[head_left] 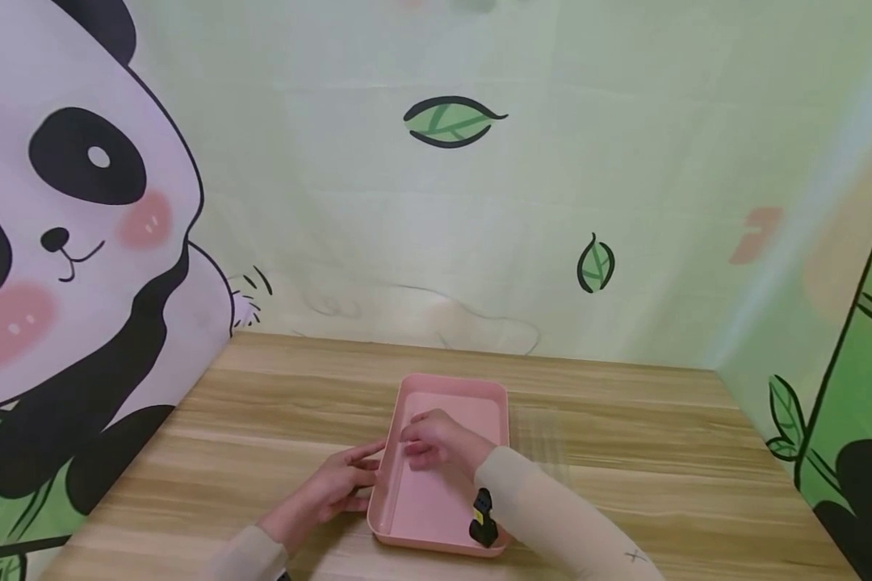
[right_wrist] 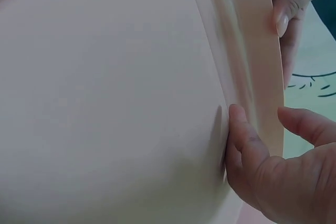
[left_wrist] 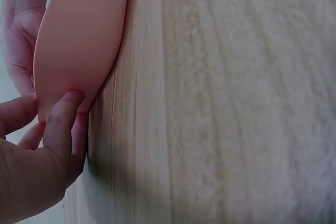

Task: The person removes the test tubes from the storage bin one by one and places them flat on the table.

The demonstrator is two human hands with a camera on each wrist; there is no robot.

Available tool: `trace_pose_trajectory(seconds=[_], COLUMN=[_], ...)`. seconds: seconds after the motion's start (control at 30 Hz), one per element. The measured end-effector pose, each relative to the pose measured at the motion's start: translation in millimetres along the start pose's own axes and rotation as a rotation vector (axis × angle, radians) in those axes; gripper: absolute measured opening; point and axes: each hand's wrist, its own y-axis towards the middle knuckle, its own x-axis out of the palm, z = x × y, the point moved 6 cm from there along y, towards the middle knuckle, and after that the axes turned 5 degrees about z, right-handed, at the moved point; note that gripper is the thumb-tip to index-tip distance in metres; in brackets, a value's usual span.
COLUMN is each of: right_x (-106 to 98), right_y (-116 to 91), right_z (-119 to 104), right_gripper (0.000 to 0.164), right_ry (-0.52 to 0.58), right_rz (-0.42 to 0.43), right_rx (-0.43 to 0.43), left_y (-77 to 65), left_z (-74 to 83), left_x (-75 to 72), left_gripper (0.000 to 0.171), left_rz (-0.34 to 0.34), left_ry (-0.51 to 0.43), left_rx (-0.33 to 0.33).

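Note:
A pink rectangular tray (head_left: 436, 516) rests on the wooden table. Along its left inner wall lies a clear, glossy tube-like strip (right_wrist: 231, 40); its exact kind cannot be told. My right hand (head_left: 439, 442) reaches into the tray, and its fingertips (right_wrist: 237, 113) touch the strip beside that wall. The right thumb stands apart from those fingers, near the rim. Outside the tray, my left hand (head_left: 337, 484) has its fingers (left_wrist: 65, 114) against the outer left wall, without wrapping round it. Part of the left hand's fingers is hidden by the tray.
Faint, see-through strips (head_left: 541, 436) lie on the table (head_left: 639, 468) just right of the tray, partly behind the right sleeve. A black device (head_left: 483, 520) is on the right wrist. A printed cloth backdrop (head_left: 320, 161) with a panda and leaves rises behind the table.

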Motion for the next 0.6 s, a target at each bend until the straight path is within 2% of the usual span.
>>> trace_pose_trajectory(seconds=[0.27,0.47,0.6], right_x=[4,12,14], right_y=[-5,-10,-11], right_z=[-3,-6,-5], right_gripper=[0.066,0.072,0.072], right_ry=[-0.013,0.041,0.078], right_rz=[0.014,0.002,0.023], right_rx=[0.021,0.044,0.051], left_y=[-3.0,-2.0,-2.1], left_z=[3.0,2.4,2.2], left_x=[-0.2,-1.7,-0.9], left_gripper=[0.068,0.067,0.067], left_rz=[-0.014,-0.002,0.008], left_ry=[0.005,0.006,0.008], left_rx=[0.004,0.008,-0.003])
